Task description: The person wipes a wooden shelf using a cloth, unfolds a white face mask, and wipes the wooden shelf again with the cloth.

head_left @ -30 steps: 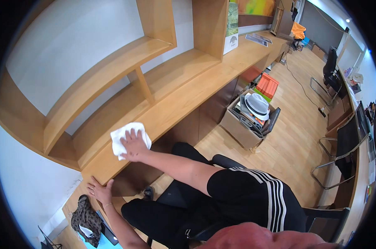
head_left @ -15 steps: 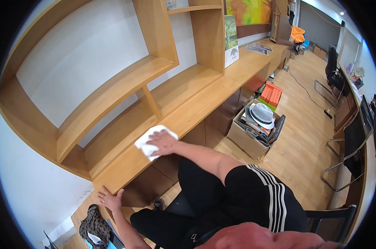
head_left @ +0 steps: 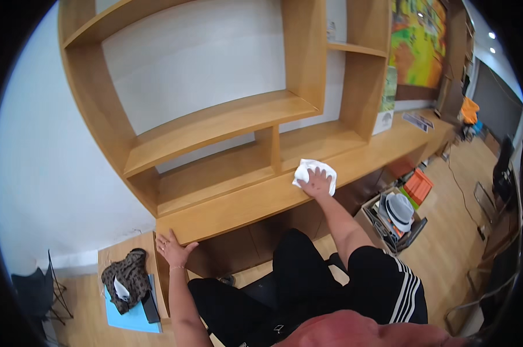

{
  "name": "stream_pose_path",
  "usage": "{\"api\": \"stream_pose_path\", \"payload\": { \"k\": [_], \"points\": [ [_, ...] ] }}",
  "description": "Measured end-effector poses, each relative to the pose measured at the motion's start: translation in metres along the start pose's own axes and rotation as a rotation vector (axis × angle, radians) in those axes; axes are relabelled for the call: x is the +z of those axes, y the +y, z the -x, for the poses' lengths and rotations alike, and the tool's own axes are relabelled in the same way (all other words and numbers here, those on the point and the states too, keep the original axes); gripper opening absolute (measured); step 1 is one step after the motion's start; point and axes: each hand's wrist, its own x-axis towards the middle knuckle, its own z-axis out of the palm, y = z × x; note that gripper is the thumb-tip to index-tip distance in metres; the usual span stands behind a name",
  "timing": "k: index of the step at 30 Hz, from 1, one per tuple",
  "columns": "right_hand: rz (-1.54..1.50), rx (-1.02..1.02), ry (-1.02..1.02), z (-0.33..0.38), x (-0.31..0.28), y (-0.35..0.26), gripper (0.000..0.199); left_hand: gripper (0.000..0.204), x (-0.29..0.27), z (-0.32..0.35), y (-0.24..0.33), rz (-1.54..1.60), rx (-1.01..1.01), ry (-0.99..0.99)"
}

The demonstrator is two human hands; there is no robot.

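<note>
Under the spread fingers of my right hand (head_left: 316, 184), a white cloth (head_left: 305, 168) lies pressed flat on the long wooden counter (head_left: 238, 200). The cloth sticks out past the fingertips, just in front of the lower shelf opening. My left hand (head_left: 173, 250) rests with fingers apart on the counter's left end corner and holds nothing. Behind the counter rises a wooden shelf unit (head_left: 305, 52) whose compartments show bare white backs.
At lower left, a patterned brown bag (head_left: 124, 277) lies on a blue folder (head_left: 114, 315). A cardboard box (head_left: 370, 222) topped by a white hat (head_left: 399, 209) stands on the floor at right, beside orange boxes (head_left: 417, 186). Leaflets (head_left: 417, 121) lie farther along the counter.
My right hand has slid the cloth rightward along the counter. My left hand stays at the corner. The view has turned left, bringing the bag and a dark chair further into sight.
</note>
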Motion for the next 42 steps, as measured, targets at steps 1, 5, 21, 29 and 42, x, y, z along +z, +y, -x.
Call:
{"api": "stream_pose_path", "payload": {
  "k": [1, 5, 21, 29, 42],
  "points": [
    [0.023, 0.061, -0.003, 0.004, 0.005, -0.009, 0.079, 0.118, -0.002, 0.000, 0.002, 0.000, 0.003, 0.002],
    [0.045, -0.127, -0.090, 0.039, 0.003, -0.092, 0.079, 0.100, -0.009, -0.001, 0.006, 0.033, 0.043, -0.110],
    [-0.068, -0.600, -0.278, 0.067, 0.019, -0.168, 0.081, 0.051, -0.380, 0.217, 0.172, 1.715, 1.163, -0.192],
    [-0.089, -0.703, -0.243, 0.080, 0.033, -0.177, 0.084, 0.052, -0.379, 0.262, 0.181, 1.751, 1.287, 0.256],
    [-0.070, -0.639, -0.224, 0.089, 0.004, -0.138, 0.084, 0.040, -0.371, 0.288, 0.204, 1.662, 1.748, 0.413]
  ]
}}
